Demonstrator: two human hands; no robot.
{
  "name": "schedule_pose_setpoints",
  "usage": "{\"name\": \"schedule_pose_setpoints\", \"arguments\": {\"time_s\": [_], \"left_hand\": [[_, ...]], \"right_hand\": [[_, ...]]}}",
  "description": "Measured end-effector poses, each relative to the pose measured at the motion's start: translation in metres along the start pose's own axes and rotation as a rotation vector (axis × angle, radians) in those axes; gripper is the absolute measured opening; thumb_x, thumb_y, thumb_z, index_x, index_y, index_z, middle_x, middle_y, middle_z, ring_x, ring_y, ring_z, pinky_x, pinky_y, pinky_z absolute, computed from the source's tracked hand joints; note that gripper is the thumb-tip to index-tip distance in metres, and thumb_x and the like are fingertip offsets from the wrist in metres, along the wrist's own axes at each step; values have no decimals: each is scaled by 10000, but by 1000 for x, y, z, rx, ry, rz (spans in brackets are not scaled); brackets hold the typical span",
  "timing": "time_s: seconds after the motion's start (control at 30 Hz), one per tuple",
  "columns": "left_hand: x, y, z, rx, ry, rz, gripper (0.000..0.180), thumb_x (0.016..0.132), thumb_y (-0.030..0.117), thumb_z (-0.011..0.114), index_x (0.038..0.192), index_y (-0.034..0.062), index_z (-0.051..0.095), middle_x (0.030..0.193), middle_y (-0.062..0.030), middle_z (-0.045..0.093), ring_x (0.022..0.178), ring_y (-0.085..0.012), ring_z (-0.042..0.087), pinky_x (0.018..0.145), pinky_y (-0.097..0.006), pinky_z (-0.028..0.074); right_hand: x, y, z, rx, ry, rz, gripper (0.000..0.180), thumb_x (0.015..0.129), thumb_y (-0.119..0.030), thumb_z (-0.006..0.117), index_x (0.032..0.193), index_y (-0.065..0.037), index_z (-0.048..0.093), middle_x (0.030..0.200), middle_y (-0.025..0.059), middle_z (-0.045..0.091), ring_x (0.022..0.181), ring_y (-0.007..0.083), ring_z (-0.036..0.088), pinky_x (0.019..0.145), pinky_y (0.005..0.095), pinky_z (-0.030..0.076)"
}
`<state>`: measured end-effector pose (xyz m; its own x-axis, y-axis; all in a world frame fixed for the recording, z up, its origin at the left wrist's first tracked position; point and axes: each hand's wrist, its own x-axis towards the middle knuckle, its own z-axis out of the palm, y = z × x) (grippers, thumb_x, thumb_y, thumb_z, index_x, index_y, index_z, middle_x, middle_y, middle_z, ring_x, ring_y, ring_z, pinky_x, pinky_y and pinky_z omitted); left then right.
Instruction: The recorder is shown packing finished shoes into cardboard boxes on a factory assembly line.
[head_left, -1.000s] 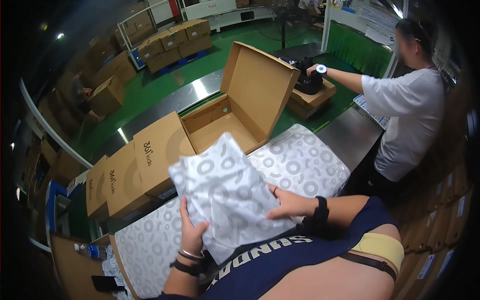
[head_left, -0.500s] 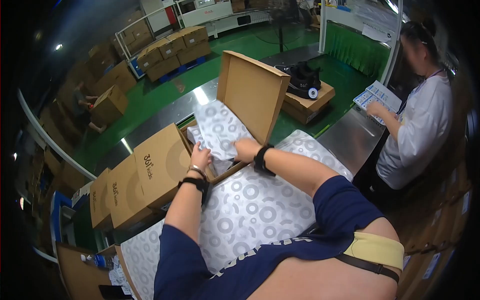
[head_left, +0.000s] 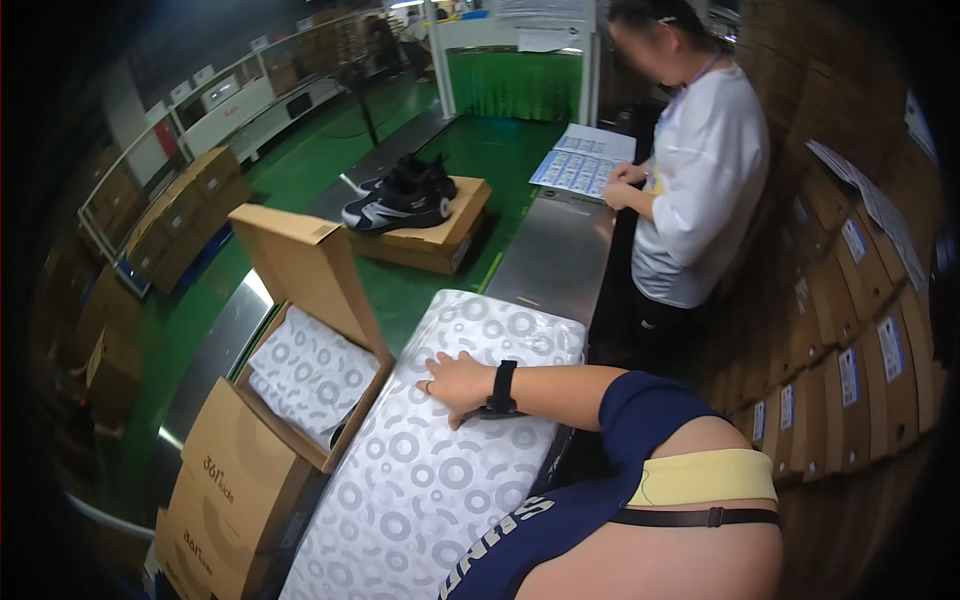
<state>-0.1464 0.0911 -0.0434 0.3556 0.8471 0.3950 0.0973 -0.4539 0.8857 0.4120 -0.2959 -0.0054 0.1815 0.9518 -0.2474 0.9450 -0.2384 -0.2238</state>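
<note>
My right hand (head_left: pixel 456 387) lies with fingers spread on a stack of white tissue paper (head_left: pixel 430 470) printed with grey rings and arcs. A black band circles that wrist. My left hand is out of view. Left of the stack stands a cardboard shoe box (head_left: pixel 352 425) with its lid (head_left: pixel 295 255) raised. Patterned tissue paper (head_left: pixel 310 365) covers what is inside, and a small dark part shows at the box's near corner.
Closed shoe boxes (head_left: pixel 225 480) lean in a row at the near left. Black sneakers (head_left: pixel 405 195) rest on a closed box (head_left: pixel 455 245) beyond. At right, a person (head_left: pixel 690 190) holds label sheets (head_left: pixel 580 165) over a metal table (head_left: pixel 545 260). Stacked boxes (head_left: pixel 830 400) line the right side.
Both hands have left the open box, where tissue now lies flat. My right hand has come onto the paper stack; my left hand has gone out of view. The view has turned right.
</note>
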Motion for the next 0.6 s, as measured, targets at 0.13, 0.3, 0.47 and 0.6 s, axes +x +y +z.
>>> {"name": "schedule_pose_setpoints", "arguments": {"time_s": [0.13, 0.3, 0.47, 0.6], "left_hand": [[30, -16, 25, -2, -69, -49, 351, 873, 230, 448, 1043, -59, 551, 990, -117, 606, 836, -207, 567, 733, -308, 462], [20, -18, 32, 35, -74, -143, 351, 875, 231, 449, 1054, -54, 548, 998, -118, 603, 844, -207, 568, 736, -308, 464], [20, -3, 54, 69, -74, -218, 352, 878, 232, 450, 1066, -50, 545, 1007, -118, 601, 852, -208, 570, 739, -308, 465], [19, 14, 71, 108, -68, -283, 353, 880, 233, 450, 1075, -46, 543, 1014, -119, 598, 858, -208, 571, 742, -309, 466]], "right_hand": [[-8, 10, 2, 17, 23, 50, 831, 561, -350, 761, 1271, -102, 406, 1268, 215, 355, 1207, 369, 309, 832, 493, 361], [-11, 10, 2, 41, -5, 76, 836, 573, -341, 753, 1288, -105, 389, 1313, 217, 315, 1247, 375, 261, 861, 501, 337], [-12, 9, 5, 80, 10, 81, 833, 574, -326, 752, 1289, -101, 390, 1330, 220, 298, 1261, 364, 247, 867, 485, 337], [-13, 7, 5, 98, 5, 89, 835, 577, -327, 752, 1292, -100, 385, 1340, 221, 289, 1267, 364, 238, 903, 505, 318]]}}
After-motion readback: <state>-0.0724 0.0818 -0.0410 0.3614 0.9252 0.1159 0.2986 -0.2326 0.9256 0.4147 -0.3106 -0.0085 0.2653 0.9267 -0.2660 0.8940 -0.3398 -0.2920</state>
